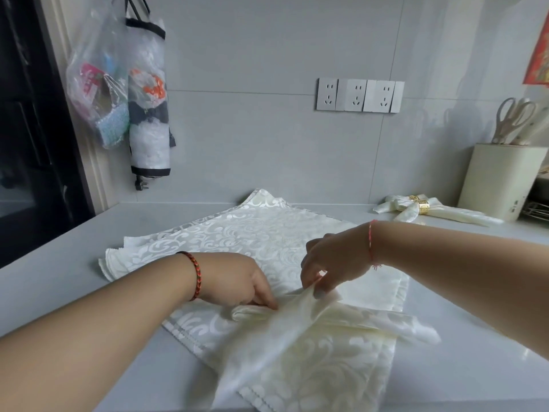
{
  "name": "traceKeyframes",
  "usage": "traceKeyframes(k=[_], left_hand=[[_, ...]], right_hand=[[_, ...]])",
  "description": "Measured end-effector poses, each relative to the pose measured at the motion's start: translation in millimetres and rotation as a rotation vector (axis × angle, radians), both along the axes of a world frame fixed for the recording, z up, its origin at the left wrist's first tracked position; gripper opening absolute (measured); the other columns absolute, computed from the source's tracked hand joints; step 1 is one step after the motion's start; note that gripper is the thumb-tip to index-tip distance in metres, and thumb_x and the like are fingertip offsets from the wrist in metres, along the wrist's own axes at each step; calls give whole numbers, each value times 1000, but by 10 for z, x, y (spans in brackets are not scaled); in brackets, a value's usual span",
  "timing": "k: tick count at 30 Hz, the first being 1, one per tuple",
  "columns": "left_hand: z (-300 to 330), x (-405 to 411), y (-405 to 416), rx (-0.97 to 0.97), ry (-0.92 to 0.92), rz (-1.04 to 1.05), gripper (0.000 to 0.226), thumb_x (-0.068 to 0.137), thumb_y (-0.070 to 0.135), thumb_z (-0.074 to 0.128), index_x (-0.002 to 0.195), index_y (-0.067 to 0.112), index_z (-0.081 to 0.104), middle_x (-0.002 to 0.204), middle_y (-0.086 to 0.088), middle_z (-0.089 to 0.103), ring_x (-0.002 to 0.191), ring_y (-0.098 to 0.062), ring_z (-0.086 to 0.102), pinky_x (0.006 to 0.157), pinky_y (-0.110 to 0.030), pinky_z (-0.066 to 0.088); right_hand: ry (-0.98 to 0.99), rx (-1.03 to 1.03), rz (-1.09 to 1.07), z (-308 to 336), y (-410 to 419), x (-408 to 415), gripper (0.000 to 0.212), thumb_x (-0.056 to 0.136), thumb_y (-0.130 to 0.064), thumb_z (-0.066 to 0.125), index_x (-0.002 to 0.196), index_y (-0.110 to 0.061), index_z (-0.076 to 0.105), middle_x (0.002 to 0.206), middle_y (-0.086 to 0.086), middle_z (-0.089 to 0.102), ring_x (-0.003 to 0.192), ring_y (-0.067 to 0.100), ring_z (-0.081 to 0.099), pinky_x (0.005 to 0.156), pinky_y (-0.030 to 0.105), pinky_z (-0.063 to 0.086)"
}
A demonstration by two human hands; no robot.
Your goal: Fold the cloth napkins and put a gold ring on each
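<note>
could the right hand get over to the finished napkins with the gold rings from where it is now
Probably yes. The ringed napkins lie on the counter beyond the right hand, with bare surface between them. But that hand pinches the napkin being folded and would need to let go first.

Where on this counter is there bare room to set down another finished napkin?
Bare counter lies between the flat napkins and the ringed napkins, and along the left edge. The front middle is crowded by both hands.
</note>
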State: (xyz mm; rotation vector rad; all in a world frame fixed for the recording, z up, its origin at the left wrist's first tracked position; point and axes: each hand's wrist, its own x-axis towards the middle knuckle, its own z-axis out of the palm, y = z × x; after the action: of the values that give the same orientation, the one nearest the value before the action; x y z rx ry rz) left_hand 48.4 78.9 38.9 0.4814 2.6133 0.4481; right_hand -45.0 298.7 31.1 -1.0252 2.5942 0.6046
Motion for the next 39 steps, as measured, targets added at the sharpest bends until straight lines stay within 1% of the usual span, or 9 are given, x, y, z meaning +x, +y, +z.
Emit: traceKeyframes(k=[5,10,16,19,22,26,29,35,39], left_hand=[[-43,-32,38,-18,146,24,24,86,32,57,92,21,77,94,8,73,96,-11,64,92,-28,48],[-185,-91,97,-54,393,48,57,86,59,55,50,16,45,43,6,40,44,-8,36,54,-25,34],[-276,-109,145,-66,477,36,37,81,53,67,62,21,63,55,9,56,48,-5,49,58,-23,43],[-306,-146,157,25,419,72,28,78,45,75,65,22,65,59,9,60,43,1,48,53,-18,43],[-343,-230,154,119,339,108,23,73,38,82,73,23,65,76,7,69,62,-2,58,60,-20,49],[-356,-309,154,153,176,115,39,74,37,82,106,24,64,97,8,67,83,-5,63,78,-21,52],[-280,-346,186,70,75,94,39,75,39,79,110,24,68,102,9,68,98,-10,63,95,-29,51],[-241,-356,273,170,38,85,19,72,20,81,86,24,69,81,5,67,73,-11,61,75,-34,55],[-128,-333,227,411,16,84,30,71,0,81,87,19,63,69,7,64,61,-7,59,59,-21,47]], right_hand=[[-199,-175,63,175,-340,195,26,93,-35,57,110,-17,66,97,-6,57,103,16,51,86,28,41],[-240,-217,-14,6,-436,113,14,88,-38,62,82,-26,62,75,-13,55,70,3,49,72,22,44],[-304,-481,-140,-80,-278,120,18,89,-41,63,83,-24,63,68,-14,57,69,2,48,68,19,38],[-274,-532,-154,-205,-222,133,25,91,-41,59,95,-17,66,93,0,59,84,12,51,80,27,42],[-264,-542,-165,-235,-157,149,25,92,-40,57,96,-17,65,109,9,60,95,20,54,92,37,44],[-340,-658,-190,-206,-43,179,28,86,-42,66,98,-17,67,91,-3,63,84,10,55,83,30,45],[-367,-801,-178,-272,-38,215,12,83,-26,73,85,-20,63,73,-14,58,65,-3,50,65,15,40],[-465,-1123,-184,-347,26,322,23,77,0,75,77,-17,59,67,-7,60,60,6,52,57,16,41],[-494,-1292,-239,-294,95,396,14,82,-7,73,84,-17,63,70,-7,60,62,5,51,57,14,40]])
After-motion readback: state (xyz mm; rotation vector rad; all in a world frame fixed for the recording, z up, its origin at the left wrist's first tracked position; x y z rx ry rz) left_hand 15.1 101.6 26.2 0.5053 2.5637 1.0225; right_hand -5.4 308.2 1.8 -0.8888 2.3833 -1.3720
